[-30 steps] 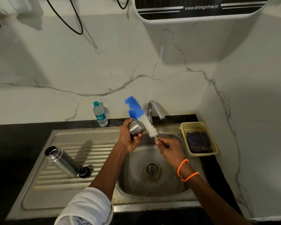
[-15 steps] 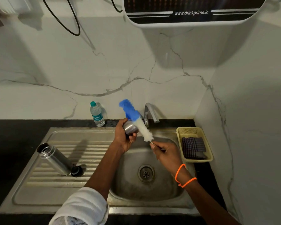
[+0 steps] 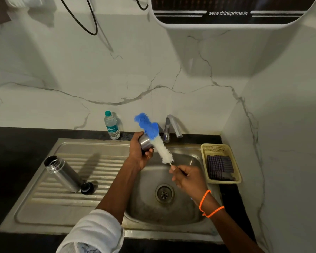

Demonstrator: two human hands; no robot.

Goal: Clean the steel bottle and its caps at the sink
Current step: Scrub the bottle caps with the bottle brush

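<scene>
Left hand (image 3: 139, 154) wrapped around round steel cap (image 3: 146, 142); right hand (image 3: 187, 177) pinching blue-and-white bristle brush (image 3: 158, 143) handle, long axis toward 11 o'clock, bristles touching cap.

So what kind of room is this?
Most likely a home kitchen: a steel sink with a ribbed drainboard and tap, a dark counter against marble-look wall tiles, and a wall-mounted water purifier overhead.

The wall unit (image 3: 232, 13) reads "www.drinkprime.in"; the plastic bottle's (image 3: 112, 126) label is illegible.

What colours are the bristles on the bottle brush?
The bottle brush is blue at the tip and white toward the handle, seen in the head view.
</scene>
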